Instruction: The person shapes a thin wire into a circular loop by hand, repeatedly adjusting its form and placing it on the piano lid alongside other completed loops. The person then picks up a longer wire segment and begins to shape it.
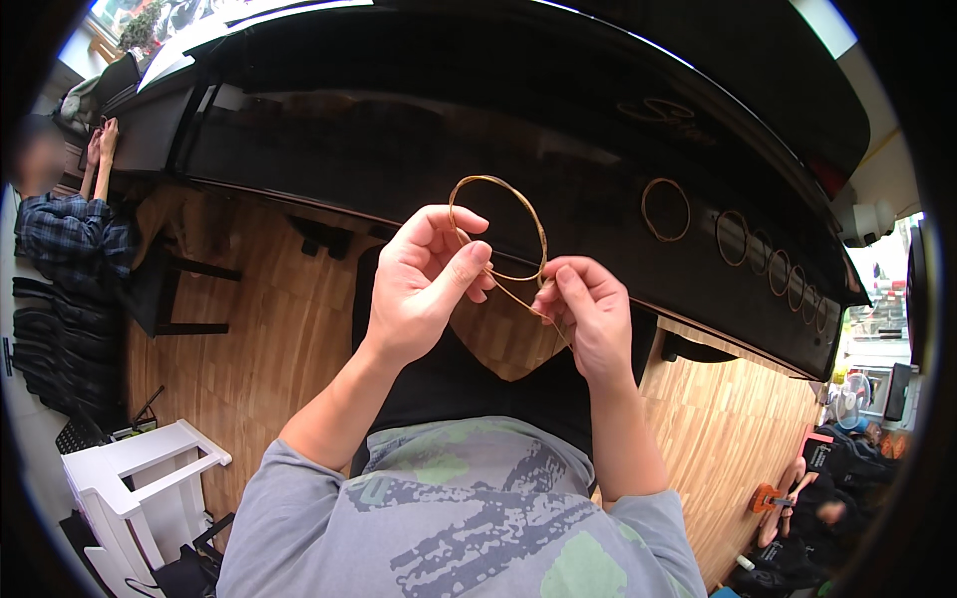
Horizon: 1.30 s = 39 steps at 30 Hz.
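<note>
wire coil (538, 225): metallic | black panel (399, 130): glossy (faintly reflective) | floor (259, 299): smooth wood

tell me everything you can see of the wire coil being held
The wire coil is a thin, roughly round, golden-brown ring, metallic-looking, with what look like several turns bundled together. A looser strand runs below the ring between the hands. The left hand and right hand pinch it at either side; a black panel shows behind it.

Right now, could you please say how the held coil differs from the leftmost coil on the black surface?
The held coil is pinched by the left hand and right hand; the leftmost coil lies on the black surface. The held coil has a strand straying off its ring; the leftmost coil forms a neat ring. Both are gold-coloured.
</note>
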Available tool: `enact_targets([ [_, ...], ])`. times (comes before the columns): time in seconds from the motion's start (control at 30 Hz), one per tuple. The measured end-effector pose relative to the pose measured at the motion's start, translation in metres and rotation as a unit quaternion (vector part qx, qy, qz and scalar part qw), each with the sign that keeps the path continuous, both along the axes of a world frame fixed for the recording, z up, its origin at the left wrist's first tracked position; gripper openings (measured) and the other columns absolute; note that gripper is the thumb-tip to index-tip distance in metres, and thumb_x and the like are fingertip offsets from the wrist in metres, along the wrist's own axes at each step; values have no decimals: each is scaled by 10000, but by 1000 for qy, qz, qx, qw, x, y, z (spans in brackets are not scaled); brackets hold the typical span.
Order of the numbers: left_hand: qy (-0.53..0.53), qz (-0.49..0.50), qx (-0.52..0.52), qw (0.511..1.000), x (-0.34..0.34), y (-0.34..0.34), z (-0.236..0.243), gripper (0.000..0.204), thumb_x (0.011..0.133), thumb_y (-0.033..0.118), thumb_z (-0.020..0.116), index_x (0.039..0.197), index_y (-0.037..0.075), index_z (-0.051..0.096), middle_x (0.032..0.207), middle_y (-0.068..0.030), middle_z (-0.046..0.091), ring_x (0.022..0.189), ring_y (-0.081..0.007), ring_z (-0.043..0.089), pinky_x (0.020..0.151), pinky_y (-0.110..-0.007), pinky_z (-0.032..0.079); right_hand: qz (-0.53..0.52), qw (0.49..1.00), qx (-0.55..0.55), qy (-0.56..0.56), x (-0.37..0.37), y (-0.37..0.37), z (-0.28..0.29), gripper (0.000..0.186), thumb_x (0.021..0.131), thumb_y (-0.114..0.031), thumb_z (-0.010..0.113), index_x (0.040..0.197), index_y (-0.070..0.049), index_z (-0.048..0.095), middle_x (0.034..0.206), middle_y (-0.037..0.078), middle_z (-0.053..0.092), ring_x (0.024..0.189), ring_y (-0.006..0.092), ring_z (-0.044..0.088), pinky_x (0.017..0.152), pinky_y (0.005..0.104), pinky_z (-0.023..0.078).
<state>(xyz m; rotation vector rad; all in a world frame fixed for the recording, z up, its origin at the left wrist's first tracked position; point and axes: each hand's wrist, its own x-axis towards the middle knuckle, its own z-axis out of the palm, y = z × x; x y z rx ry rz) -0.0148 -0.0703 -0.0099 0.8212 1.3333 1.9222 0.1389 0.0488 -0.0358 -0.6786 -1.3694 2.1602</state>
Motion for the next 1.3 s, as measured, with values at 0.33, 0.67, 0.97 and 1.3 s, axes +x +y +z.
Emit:
enact_targets([
  [0.33, -35, -35, -38, 998, 3, 2, 5, 155, 932, 119, 588, 1053, 31, 545, 843, -52, 640, 657, -68, 619, 491, -155, 468, 25, 979, 189, -74, 14, -25, 5, 151, 936, -105, 575, 1017, -7, 656, 802, 35, 641, 687, 90, 573, 613, 232, 464],
  [0.67, 40, -50, -44, 997, 3, 5, -7, 134, 961, 112, 534, 992, -12, 570, 883, -74, 644, 831, -120, 644, 780, -245, 511, 66, 931, 338, -117, 10, -14, 21, 129, 884, -54, 614, 991, -7, 669, 783, 68, 648, 588, 94, 542, 539, 237, 423],
  [0.97, -41, -167, -36, 985, -6, -7, 0, 170, 959, 150, 551, 996, -12, 591, 810, -90, 676, 739, -119, 663, 670, -230, 536, 31, 898, 435, -57, 20, 7, 25, 113, 797, -23, 709, 905, -30, 674, 720, 48, 599, 576, 108, 528, 515, 242, 415],
  [1.3, 3, -320, -172, 932, -18, -14, 8, 195, 918, 69, 573, 1060, -48, 636, 791, -53, 678, 702, -83, 657, 616, -188, 490, 41, 822, 566, -46, 20, 13, 23, 174, 708, -115, 768, 873, -99, 716, 715, 17, 604, 599, 163, 559, 626, 279, 429],
])
